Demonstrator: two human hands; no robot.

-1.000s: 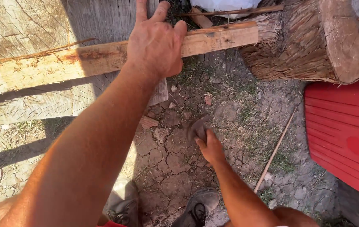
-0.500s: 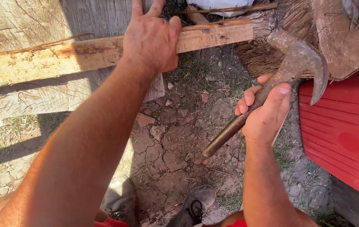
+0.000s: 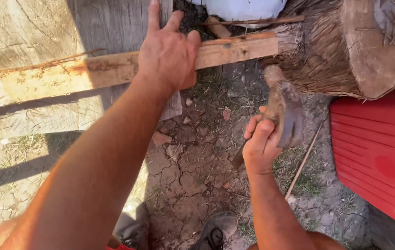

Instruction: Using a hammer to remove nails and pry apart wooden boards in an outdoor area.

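Observation:
My left hand [image 3: 169,53] presses flat on a rough wooden plank [image 3: 68,76] that runs from the left edge across to a big log [image 3: 345,51] at the upper right. My right hand [image 3: 260,143] is closed around the wooden handle of a rusty claw hammer [image 3: 285,109], held just under its head. The hammer head points up toward the plank's right end, a little below it and apart from it. The handle's lower end sticks out beneath my fist.
A red plastic object [image 3: 378,153] lies at the right edge. Cracked dry soil [image 3: 188,171] with sparse grass lies below. A thin stick [image 3: 301,164] rests beside the red object. My shoes [image 3: 216,229] show at the bottom. Weathered boards [image 3: 35,120] sit at left.
My right hand reached to the ground, took up the hammer and raised it; its grip now sits close under the head. The left hand stayed on the plank.

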